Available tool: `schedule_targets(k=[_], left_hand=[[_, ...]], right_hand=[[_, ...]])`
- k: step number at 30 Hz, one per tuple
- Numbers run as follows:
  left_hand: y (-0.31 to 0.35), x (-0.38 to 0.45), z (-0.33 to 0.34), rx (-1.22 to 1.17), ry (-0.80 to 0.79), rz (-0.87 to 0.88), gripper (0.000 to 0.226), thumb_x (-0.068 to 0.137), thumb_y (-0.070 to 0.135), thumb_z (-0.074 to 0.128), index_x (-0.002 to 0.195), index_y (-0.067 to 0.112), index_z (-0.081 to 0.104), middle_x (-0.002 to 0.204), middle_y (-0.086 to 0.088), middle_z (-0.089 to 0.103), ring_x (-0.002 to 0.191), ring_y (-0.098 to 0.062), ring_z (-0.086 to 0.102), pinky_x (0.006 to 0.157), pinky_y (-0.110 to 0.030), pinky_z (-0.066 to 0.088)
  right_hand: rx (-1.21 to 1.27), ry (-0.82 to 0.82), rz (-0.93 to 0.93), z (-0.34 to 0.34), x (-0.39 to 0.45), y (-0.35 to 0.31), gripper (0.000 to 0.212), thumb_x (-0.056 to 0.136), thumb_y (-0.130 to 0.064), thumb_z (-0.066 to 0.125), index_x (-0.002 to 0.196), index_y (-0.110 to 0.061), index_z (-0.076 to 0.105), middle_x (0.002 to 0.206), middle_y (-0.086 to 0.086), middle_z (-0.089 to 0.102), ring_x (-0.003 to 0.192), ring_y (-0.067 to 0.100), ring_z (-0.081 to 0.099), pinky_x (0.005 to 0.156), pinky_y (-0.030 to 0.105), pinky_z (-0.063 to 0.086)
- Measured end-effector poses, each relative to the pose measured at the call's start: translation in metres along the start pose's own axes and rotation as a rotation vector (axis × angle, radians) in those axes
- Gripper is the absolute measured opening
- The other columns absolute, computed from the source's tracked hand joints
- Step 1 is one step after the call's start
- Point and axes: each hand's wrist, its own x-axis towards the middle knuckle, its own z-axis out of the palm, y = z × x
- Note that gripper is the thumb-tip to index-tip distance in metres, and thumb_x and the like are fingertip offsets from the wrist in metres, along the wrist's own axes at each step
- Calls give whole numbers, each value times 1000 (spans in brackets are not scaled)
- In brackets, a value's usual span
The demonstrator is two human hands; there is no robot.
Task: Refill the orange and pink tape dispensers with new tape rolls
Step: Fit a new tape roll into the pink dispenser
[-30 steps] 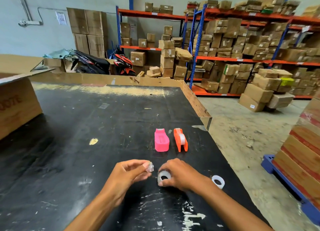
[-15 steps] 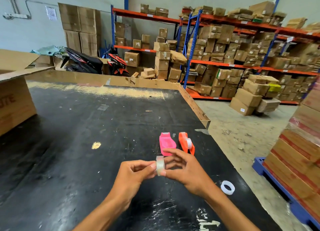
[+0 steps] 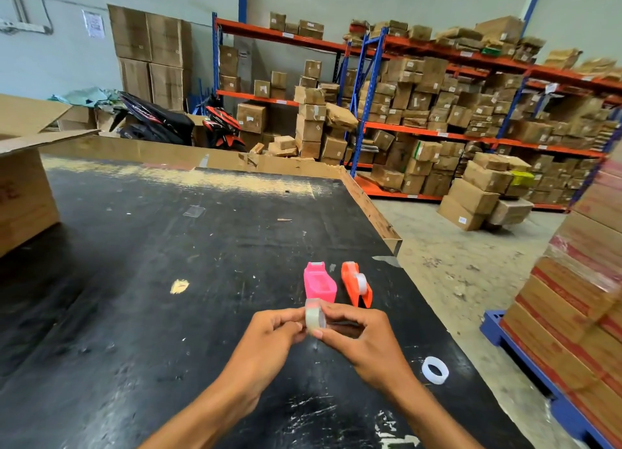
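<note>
In the lower middle of the frame the left hand [image 3: 269,334] and the right hand [image 3: 363,334] meet above the scratched black table top [image 3: 168,280]. Between them they hold a small clear roll of tape [image 3: 314,317], standing on its edge. The fingers of both hands are closed on it: the right thumb and forefinger pinch its rim, and the left fingertips press against its left side.

Just above the hands, in the middle of the frame, the pink plastic tape dispenser [image 3: 319,282] lies on the table with its hollow side up, and I see no roll in it. Just beside it on the right, the orange plastic tape dispenser [image 3: 356,283] lies on its side with a whitish roll in its middle. A white empty tape core ring [image 3: 435,370] lies flat on the table in the lower right, apart from the hands.

At the left edge stands a big open brown cardboard box [image 3: 23,196] with red letters on its side, which are cut off and not readable. In the upper right, orange and blue warehouse shelves [image 3: 437,88] hold many brown cartons with small white labels, too small to read. A paper notice [image 3: 93,23] on the wall in the upper left is also unreadable.
</note>
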Motion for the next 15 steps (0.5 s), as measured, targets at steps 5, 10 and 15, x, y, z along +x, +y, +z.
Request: schedule_targets(k=[5,10,15], left_hand=[[2,1,12,6,-15,-21,51,90,-7,40,85,26,78,97,13,78,103,4,66,94,-16,47],[0,16,22,39,13,-51,50,90,-4,37,84,22,80,95,3,78,98,-8,69,97,-23,46],[13,37,26,29,22,-42,51,86,-4,38,73,21,80,87,2,80,92,-5,72,82,-16,51]], right_hand=[[-104,23,-78,-3,-1,5,26,76,-3,76,100,-12,76,89,-35,71,96,-6,67,82,8,50],[-129,32,-63,-7,5,12,26,79,-7,74,105,-12,74,103,-14,70,98,-7,65,83,9,50],[-242,120,0,-11,33,14,23,75,-21,79,96,-12,74,95,10,72,87,18,69,80,32,57]])
